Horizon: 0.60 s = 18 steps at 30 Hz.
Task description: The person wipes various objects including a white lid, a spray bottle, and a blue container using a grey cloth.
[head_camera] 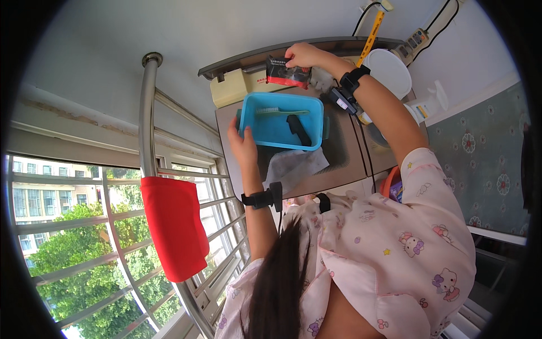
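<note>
My left hand (243, 146) grips the left end of a light-blue plastic basin (279, 145), its thumb near the rim and its fingers outside. Inside the basin lie a brush (292, 112) with a pale green handle and white bristles, and a dark elongated object (299, 130) I cannot identify. Behind the basin, my right hand (305, 55) holds a black-and-red soft packet (288, 76) by its upper edge. The packet bears writing. A thin whitish sheet (292, 167) sits at the basin's front edge, partly hidden by it.
Everything stands on what looks like a washing machine's brown lid (347, 165). At the right are a white round lid (387, 73), a spray bottle (427, 104) and a power strip (413, 44). A red cloth (173, 229) hangs over a metal rail (148, 114) beside the barred window.
</note>
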Tool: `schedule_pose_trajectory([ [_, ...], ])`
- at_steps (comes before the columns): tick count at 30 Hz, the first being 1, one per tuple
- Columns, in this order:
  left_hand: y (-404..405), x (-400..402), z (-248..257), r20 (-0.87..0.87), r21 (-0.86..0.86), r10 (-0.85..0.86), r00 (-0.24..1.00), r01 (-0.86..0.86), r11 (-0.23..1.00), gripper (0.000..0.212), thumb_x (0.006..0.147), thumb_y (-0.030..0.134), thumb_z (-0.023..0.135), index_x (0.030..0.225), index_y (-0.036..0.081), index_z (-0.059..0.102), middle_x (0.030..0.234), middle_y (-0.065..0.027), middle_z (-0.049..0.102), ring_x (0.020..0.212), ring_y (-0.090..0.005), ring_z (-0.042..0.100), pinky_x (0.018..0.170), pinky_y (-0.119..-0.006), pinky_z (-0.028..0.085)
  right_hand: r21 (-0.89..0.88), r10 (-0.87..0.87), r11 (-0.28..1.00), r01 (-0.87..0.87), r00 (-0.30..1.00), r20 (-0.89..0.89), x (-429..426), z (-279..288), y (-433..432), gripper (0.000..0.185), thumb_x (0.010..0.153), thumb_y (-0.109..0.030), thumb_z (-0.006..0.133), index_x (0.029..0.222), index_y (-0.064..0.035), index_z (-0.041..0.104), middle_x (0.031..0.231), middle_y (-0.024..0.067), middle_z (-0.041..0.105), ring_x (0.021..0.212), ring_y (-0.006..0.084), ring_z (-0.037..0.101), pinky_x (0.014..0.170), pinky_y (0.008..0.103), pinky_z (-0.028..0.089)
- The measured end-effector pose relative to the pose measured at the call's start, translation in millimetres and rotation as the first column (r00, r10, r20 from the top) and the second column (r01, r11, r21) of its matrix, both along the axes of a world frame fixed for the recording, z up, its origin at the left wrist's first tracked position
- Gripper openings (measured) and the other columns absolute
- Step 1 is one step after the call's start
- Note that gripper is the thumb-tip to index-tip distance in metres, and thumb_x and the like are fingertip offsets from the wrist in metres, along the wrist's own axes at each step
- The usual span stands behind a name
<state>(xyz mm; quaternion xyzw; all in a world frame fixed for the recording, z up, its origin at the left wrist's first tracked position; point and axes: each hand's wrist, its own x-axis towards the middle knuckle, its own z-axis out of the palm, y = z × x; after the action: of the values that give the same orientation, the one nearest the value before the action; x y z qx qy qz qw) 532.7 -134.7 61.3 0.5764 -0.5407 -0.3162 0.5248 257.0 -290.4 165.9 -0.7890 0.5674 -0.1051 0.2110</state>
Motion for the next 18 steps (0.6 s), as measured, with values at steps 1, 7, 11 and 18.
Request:
schedule_pose_trajectory([
  [1,-1,1,-1,-0.038,0.015,-0.01,0.999,0.011,1.0,0.046,0.085,0.005,0.055,0.129,0.002,0.045,0.126,-0.0168,0.051,0.115,-0.0311,0.051,0.098,-0.037,0.038,-0.014,-0.015,1.0,0.015,0.999,-0.044,-1,-5,-4,0.039,0.075,-0.03,0.07,0.102,-0.0018,0.066,0.093,0.0144,0.068,0.081,0.0266,0.065,0.073,0.0379,0.05],
  [7,19,6,-1,0.078,-0.071,-0.026,0.997,0.032,0.997,0.042,0.082,-0.001,0.051,0.125,0.002,0.048,0.13,-0.0173,0.047,0.12,-0.0325,0.045,0.1,-0.038,0.035,0.478,-0.04,0.873,0.1,0.99,-0.135,0,-31,-6,0.034,0.079,-0.022,0.068,0.108,-0.003,0.063,0.087,0.0121,0.068,0.084,0.0268,0.064,0.073,0.036,0.05],
  [11,27,0,0,0.065,-0.12,0.035,0.997,-0.027,0.992,0.042,0.081,-0.002,0.047,0.123,0.002,0.049,0.129,-0.0172,0.046,0.121,-0.0333,0.043,0.101,-0.038,0.034,-0.3,0.163,0.933,-0.199,0.976,-0.143,-1,-55,7,0.026,0.079,-0.014,0.061,0.103,-0.0044,0.062,0.074,0.0131,0.062,0.071,0.0323,0.062,0.066,0.0384,0.052],
  [18,28,-8,5,0.19,-0.174,0.126,0.974,-0.093,0.98,0.043,0.08,-0.004,0.043,0.122,0.0,0.049,0.127,-0.0194,0.046,0.119,-0.0355,0.043,0.103,-0.042,0.032,0.094,0.544,0.839,-0.536,0.828,-0.136,65,-16,104,0.023,0.077,-0.022,0.06,0.09,-0.0028,0.064,0.085,0.0157,0.062,0.077,0.034,0.063,0.067,0.0429,0.051],
])
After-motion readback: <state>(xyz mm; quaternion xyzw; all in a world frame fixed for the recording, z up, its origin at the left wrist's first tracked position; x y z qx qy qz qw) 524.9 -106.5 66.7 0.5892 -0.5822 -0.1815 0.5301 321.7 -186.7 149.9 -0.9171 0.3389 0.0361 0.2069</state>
